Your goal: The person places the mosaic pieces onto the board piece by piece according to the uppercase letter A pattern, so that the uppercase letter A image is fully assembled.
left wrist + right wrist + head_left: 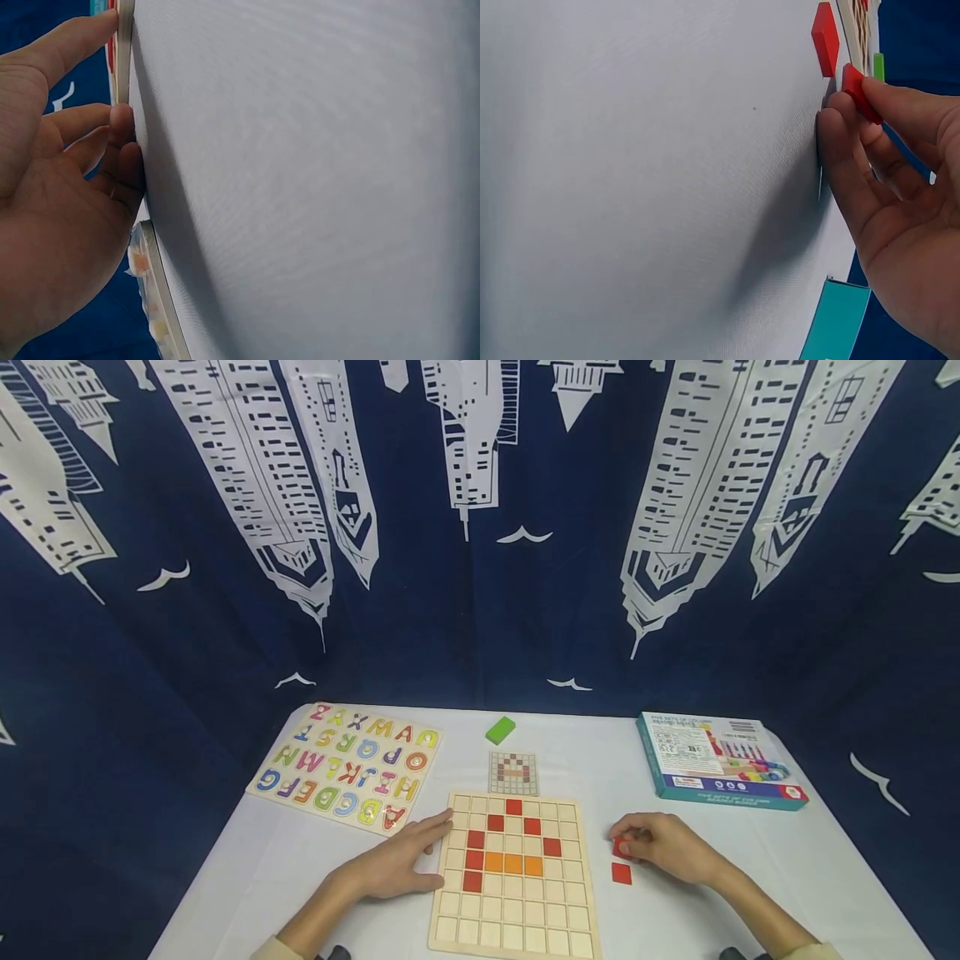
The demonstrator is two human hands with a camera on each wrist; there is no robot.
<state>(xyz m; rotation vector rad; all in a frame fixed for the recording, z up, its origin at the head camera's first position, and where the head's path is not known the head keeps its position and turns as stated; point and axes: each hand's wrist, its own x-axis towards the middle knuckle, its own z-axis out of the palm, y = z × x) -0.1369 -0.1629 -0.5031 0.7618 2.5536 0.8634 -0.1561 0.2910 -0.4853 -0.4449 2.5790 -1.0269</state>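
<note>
A wooden grid board (557, 893) lies in front of me, holding several red square tiles (513, 807) and a row of three orange tiles (513, 863). At its left edge rests my left hand (397, 860), index fingertip and thumb touching the rim, the fingers loosely bent in the left wrist view. To the right of the board, my right hand (667, 847) pinches a red tile (861, 94) between thumb and fingers, close over the table. Another red tile (622, 873) lies on the white cloth just nearer to me. Behind the board is a small pattern card (513, 773) printed with a grid.
An alphabet board (345, 764) with colourful letters lies at the back left. The green block (500, 730) sits beyond the pattern card. At the back right stands a flat teal-sided box (723, 762). A dark blue printed curtain (480, 610) hangs behind the white table (405, 927).
</note>
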